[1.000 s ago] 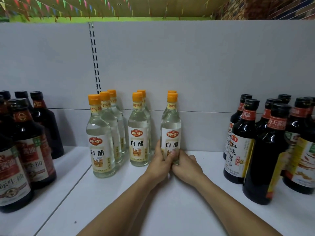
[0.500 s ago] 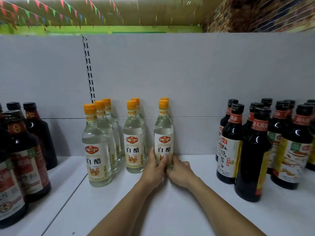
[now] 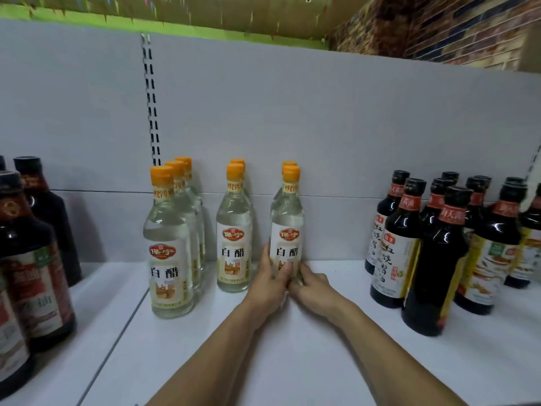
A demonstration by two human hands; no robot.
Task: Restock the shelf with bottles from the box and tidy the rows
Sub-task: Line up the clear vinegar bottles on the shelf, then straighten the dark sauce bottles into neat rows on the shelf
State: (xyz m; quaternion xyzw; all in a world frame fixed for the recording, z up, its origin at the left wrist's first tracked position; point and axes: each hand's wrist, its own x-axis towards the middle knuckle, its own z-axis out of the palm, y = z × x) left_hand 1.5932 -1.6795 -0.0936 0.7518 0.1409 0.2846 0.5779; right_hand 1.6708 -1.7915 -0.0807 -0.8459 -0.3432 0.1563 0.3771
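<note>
Holding the front vinegar bottle (image 3: 288,218) of the right row low at its base, both hands clamped on it: left hand (image 3: 268,288) curled round the near-left side with thumb laid across the lower label, right hand (image 3: 314,288) curled against the near-right foot. Stands upright on the white shelf (image 3: 292,361), directly in front of another orange-capped bottle and close to the grey back panel (image 3: 322,127); touching it or not, cannot tell. Compared with a second and half a second ago: same two-handed hold, same bottle, no lift off the shelf. Keeps about the same spacing to the middle vinegar row (image 3: 234,230), hence a slight slide at most, not separable from the head camera's own shift. Reads, as a judgement, as placing finished for this bottle and squaring within its row under way. Leaves right and middle rows shorter than the left vinegar row (image 3: 168,244), reaching nearer the front; so room for more stock. Shows no box. Flanked by dark sauce bottles at left (image 3: 32,273) and at right (image 3: 433,259), well apart from both hands. Calls next, probably, for a release without tipping the tall, narrow bottle.
</note>
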